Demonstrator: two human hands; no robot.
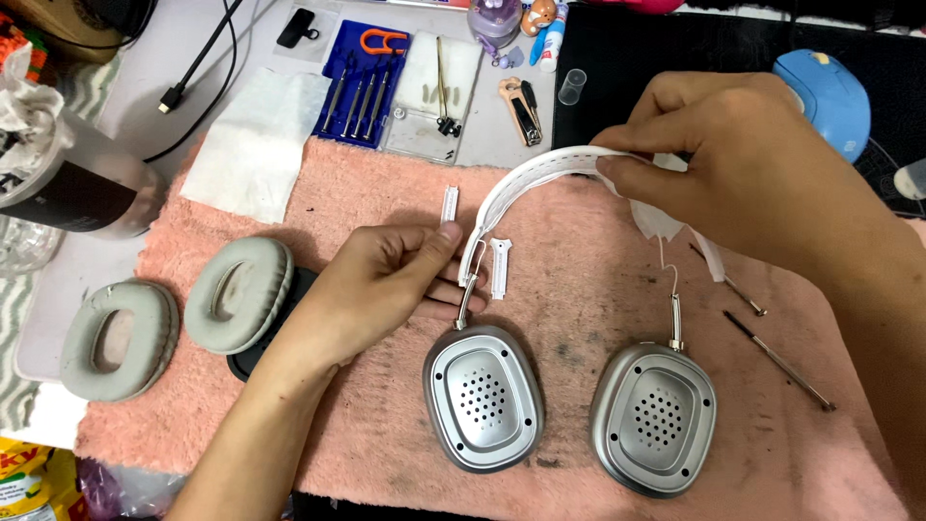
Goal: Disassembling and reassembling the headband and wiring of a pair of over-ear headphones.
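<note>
Pinching white headband (540, 172) at its arch top, right hand (743, 164) closes thumb and fingers on band. Left hand (381, 285) grips band's left leg near metal stem, fingers closed around it. Below both grips: two silver ear cups (482, 397) resting on pink towel (579, 289). Left of left hand: two grey ear cushions (236, 292). Just above left fingertips: small white strip (449, 205). Right of right wrist: thin screwdriver (779, 360).
</note>
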